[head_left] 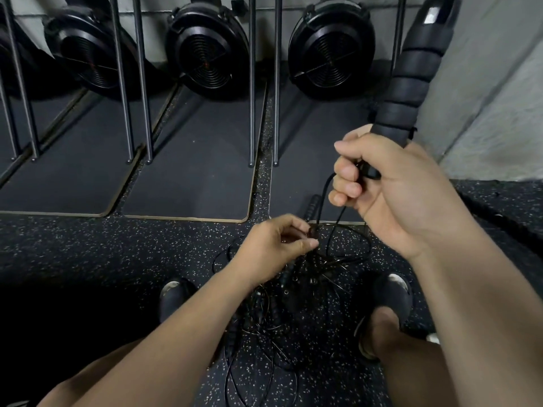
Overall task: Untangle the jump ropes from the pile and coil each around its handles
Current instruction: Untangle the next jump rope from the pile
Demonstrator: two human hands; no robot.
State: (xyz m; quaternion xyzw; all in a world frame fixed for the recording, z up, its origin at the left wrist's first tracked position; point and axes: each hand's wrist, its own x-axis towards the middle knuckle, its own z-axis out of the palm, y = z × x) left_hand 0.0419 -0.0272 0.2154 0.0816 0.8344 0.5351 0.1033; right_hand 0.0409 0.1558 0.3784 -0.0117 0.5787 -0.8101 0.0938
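Gripping handle (411, 83) upright in right hand (390, 186), clenched round its lower end. Held well above floor (117, 259), probably to pull cord (322, 198) taut and show its path. Pinching strand (312, 234) at top of pile (293, 280) with left hand (273, 248), thumb against curled forefinger, likely to free a crossing loop. Squatting over pile, tangle lying between shoes (173, 295), within easy reach. Second handle (312, 208) lying just beyond pile, at mat (191, 171) edge. Early in task by the look: nothing coiled yet. Cannot tell which strand runs to raised handle once inside tangle.
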